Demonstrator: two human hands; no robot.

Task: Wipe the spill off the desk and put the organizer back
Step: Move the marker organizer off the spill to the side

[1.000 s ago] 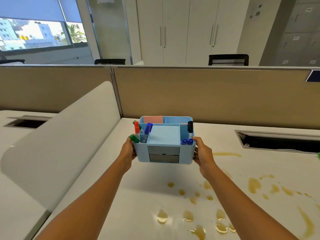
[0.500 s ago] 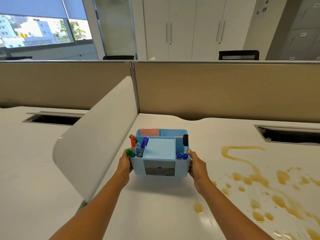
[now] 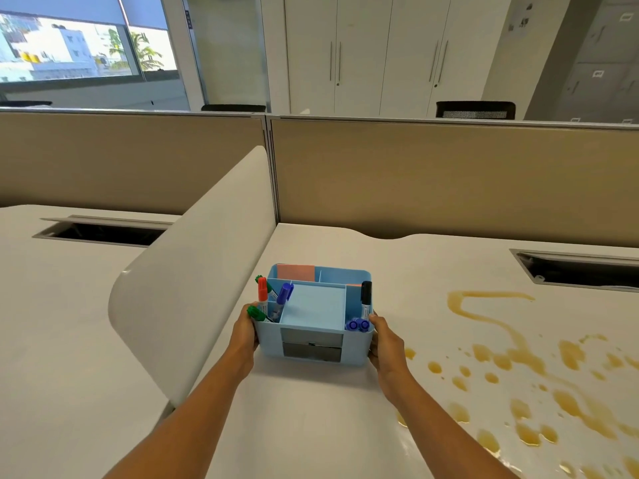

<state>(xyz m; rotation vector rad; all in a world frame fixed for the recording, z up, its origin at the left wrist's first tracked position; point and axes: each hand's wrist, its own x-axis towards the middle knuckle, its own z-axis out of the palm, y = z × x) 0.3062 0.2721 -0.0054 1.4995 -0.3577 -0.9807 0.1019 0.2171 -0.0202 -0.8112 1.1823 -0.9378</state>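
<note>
Here, pale-blue organizer (image 3: 313, 326) bristles with markers (image 3: 262, 294).

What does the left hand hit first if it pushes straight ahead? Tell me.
Likely the curved white divider: the left hand, gripping the blue organizer, points forward beside that panel. Depth is unclear; it might slide alongside.

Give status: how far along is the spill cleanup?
Done: nothing wiped; the amber liquid spill still covers the white desk. In hand: both hands, left and right, hold the light blue plastic organizer left of it. Left: wipe, return organizer. No cloth visible.
</note>
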